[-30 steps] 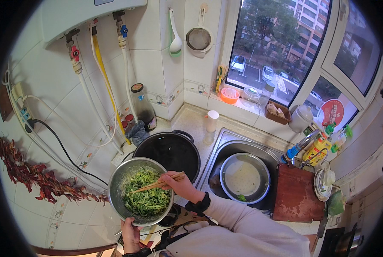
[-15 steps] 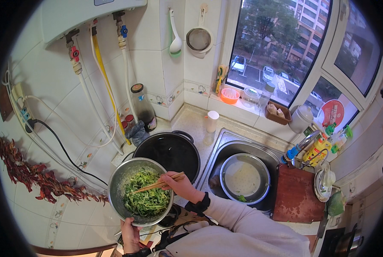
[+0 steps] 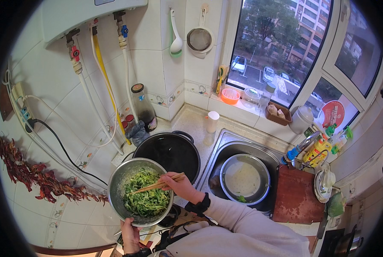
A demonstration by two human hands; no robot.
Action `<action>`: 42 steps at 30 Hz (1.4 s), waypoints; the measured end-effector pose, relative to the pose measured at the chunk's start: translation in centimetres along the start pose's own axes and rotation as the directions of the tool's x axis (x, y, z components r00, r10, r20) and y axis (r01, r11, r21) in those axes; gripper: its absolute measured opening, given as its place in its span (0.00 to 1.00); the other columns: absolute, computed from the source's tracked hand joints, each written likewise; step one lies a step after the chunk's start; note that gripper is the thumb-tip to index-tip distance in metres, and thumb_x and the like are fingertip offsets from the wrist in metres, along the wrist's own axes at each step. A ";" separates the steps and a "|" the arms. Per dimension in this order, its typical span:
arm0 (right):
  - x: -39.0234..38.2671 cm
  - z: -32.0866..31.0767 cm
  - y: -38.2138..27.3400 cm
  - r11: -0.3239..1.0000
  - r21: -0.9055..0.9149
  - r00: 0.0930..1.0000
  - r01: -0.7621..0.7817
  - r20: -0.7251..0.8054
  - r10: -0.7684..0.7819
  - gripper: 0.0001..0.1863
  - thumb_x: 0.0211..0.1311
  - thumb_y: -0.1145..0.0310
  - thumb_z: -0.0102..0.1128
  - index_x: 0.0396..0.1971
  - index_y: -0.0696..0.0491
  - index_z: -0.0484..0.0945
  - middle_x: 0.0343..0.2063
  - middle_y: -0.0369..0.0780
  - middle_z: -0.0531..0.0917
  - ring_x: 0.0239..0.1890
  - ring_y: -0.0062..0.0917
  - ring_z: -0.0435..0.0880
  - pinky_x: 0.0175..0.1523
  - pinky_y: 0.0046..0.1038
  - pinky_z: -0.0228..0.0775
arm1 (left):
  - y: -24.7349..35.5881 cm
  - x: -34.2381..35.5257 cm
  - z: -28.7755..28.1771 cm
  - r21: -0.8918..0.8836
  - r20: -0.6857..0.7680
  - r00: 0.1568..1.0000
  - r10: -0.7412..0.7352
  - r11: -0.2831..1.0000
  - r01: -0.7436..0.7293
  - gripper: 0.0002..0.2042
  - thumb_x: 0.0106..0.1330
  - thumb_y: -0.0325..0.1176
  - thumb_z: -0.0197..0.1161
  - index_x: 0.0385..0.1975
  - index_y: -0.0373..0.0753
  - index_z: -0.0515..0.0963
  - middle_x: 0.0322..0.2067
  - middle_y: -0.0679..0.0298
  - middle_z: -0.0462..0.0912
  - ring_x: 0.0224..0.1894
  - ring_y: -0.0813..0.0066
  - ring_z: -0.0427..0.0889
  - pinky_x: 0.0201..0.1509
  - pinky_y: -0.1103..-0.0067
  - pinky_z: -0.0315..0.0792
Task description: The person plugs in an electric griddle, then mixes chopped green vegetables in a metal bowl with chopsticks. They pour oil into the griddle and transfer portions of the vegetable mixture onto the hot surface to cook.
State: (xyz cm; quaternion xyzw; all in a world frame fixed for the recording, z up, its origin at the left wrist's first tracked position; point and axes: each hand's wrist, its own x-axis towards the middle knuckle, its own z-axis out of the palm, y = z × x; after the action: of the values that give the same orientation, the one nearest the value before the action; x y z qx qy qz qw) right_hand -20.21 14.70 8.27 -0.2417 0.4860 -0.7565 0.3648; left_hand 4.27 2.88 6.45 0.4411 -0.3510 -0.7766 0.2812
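Observation:
My left hand [image 3: 130,233] grips the near rim of a steel mixing bowl [image 3: 116,200], which is tilted toward me. Chopped leafy greens [image 3: 145,201] with a pale coating fill the bowl. In my right hand [image 3: 174,185] is a pair of wooden chopsticks [image 3: 152,187], closed in the fingers, with their tips among the greens. Just beyond the bowl sits a large dark pot [image 3: 170,152], partly covered by the bowl's rim. My left fingers under the bowl are partly hidden.
To the right, a sink [image 3: 217,160] holds a metal basin [image 3: 266,173] of cloudy water. A reddish-brown cutting board [image 3: 298,197] lies by the sink's right side, near the faucet [image 3: 300,148]. A tall jar [image 3: 144,111] and a white-capped shaker [image 3: 211,124] stand behind the pot.
Almost nothing differs. The chopsticks and the greens under them have shifted very slightly; both hands keep their hold and the bowl stays in place.

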 end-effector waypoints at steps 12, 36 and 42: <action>-0.1 0.0 0.0 1.000 0.006 1.000 0.003 0.004 -0.003 0.13 0.65 0.65 0.54 0.38 0.60 0.78 0.33 0.38 0.82 0.33 0.19 0.82 0.34 0.18 0.78 | -0.2 0.5 -0.6 0.004 0.019 1.000 -0.015 1.000 0.015 0.18 0.55 0.26 0.50 0.48 0.37 0.66 0.39 0.59 0.76 0.34 0.64 0.81 0.28 0.69 0.83; -0.1 0.0 0.0 1.000 -0.008 1.000 0.014 0.004 -0.014 0.13 0.65 0.64 0.54 0.38 0.60 0.78 0.33 0.38 0.82 0.34 0.20 0.82 0.35 0.18 0.78 | -0.5 0.5 -0.4 0.000 -0.032 0.999 0.010 1.000 -0.010 0.16 0.55 0.27 0.50 0.45 0.38 0.67 0.35 0.60 0.77 0.30 0.67 0.82 0.23 0.73 0.82; -0.1 -0.1 -0.1 1.000 -0.019 1.000 -0.001 0.023 0.001 0.14 0.66 0.64 0.52 0.39 0.60 0.78 0.34 0.38 0.82 0.37 0.20 0.82 0.38 0.19 0.79 | -0.3 0.4 -0.3 -0.001 -0.025 1.000 0.007 1.000 -0.007 0.16 0.56 0.27 0.50 0.45 0.37 0.67 0.34 0.60 0.77 0.29 0.68 0.82 0.21 0.75 0.81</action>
State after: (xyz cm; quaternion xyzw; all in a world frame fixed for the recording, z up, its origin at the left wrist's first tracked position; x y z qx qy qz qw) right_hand -20.27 14.90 8.33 -0.2537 0.4891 -0.7487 0.3686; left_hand 4.30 2.70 5.91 0.4494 -0.3485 -0.7702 0.2888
